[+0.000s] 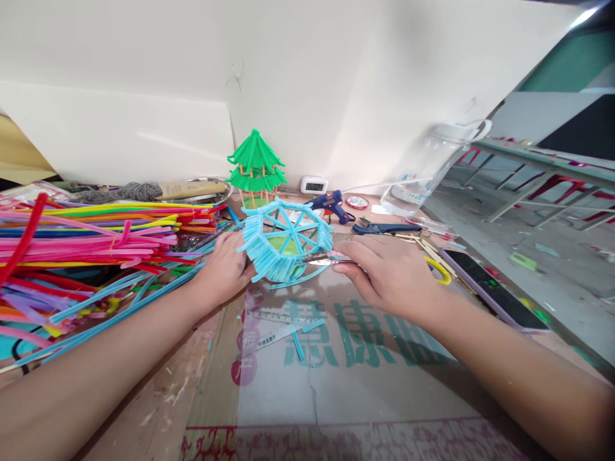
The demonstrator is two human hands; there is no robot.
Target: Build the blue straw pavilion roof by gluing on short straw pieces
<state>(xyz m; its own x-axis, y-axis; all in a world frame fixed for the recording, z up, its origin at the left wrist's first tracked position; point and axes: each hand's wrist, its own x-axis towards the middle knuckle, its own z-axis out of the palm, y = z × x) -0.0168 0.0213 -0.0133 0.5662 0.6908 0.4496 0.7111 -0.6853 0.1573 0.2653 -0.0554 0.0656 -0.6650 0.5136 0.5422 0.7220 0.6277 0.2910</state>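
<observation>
A light-blue pipe-cleaner roof frame (270, 264), with a ring of fringe and spokes meeting in the middle, is held above the cardboard. My left hand (225, 269) grips its left side with curled fingers, its fingertips partly hidden. From the right, my right hand (391, 272) pinches slim metal tweezers (331, 259), whose tips reach the frame's lower right edge. A loose blue strip (307, 278) hangs just below that edge. Behind stands a green tiered pavilion model (255, 163) on thin wooden posts.
Bundles of coloured pipe cleaners (120, 237) crowd the left. A glue gun (331, 206), pliers (387, 228), a digital clock (314, 185) and a water bottle (423, 169) stand or lie behind. A phone (492, 288) lies right; a ruler (276, 334) lies on the cardboard (365, 397).
</observation>
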